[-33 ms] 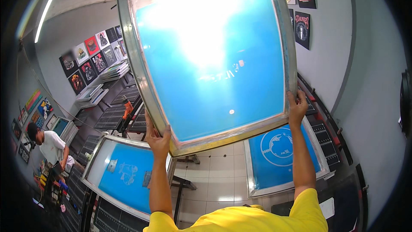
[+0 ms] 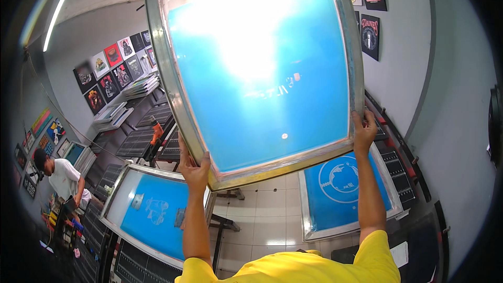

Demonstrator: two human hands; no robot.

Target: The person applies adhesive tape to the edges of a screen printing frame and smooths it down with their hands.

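Observation:
A large screen printing frame (image 2: 262, 141), with blue emulsion on its mesh and a metal rim, is raised up in front of me. Bright light shines through its upper part, and a small pale design shows in the mesh. My left hand (image 2: 194, 170) grips the rim at the lower left corner, thumb on the near face. At the lower right side, my right hand (image 2: 364, 130) clasps the rim, also with its thumb in front. The fingers behind the frame are partly hidden.
A second blue screen (image 2: 152, 230) rests on the left table, a third blue screen (image 2: 330, 215) on the right. An orange tool (image 2: 156, 132) stands beyond the left one. Stacked frames (image 2: 112, 115) line the left wall. A person (image 2: 65, 178) in a white shirt works far left.
The raised screen has shifted very slightly to the right along with both my hands. My grip on it is unchanged.

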